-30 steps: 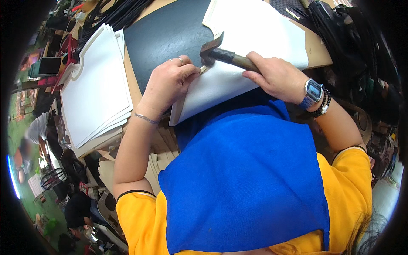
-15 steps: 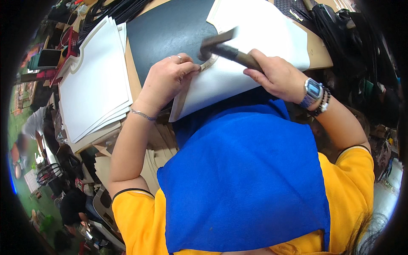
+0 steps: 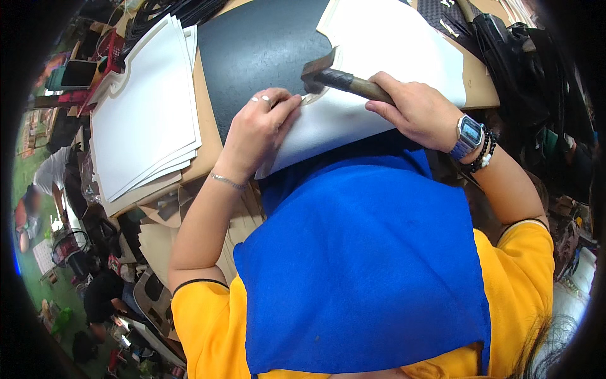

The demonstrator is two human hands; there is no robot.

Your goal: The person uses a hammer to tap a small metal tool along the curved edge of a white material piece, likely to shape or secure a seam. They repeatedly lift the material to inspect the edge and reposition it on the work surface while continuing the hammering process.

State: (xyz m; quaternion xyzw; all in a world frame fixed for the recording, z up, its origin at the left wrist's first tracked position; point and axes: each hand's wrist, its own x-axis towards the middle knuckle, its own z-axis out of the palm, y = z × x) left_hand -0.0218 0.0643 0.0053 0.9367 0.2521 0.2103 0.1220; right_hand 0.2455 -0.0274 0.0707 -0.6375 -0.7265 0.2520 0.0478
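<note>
My right hand point(image 3: 413, 110) is closed round the wooden handle of a hammer point(image 3: 319, 66), whose dark head is over the curved, beige-rimmed edge of a white panel point(image 3: 398, 54) on a dark mat point(image 3: 255, 47). My left hand point(image 3: 262, 123) pinches that edge just left and below the hammer head, fingers bent; what exactly lies under the fingertips is partly hidden. A blue cloth point(image 3: 360, 265) covers my front, below the panel's near edge.
A stack of white panels point(image 3: 142, 120) lies at left, beige sheets point(image 3: 158, 246) below it. Black material point(image 3: 517, 82) is heaped at right, dark strips point(image 3: 161, 12) at top left. A red basket point(image 3: 107, 54) sits upper left. Other people point(image 3: 104, 297) are at the far left.
The hammer head has moved slightly up and down over the edge, blurred midway. My left fingers have shifted a little along the edge. The view has drifted slightly.
</note>
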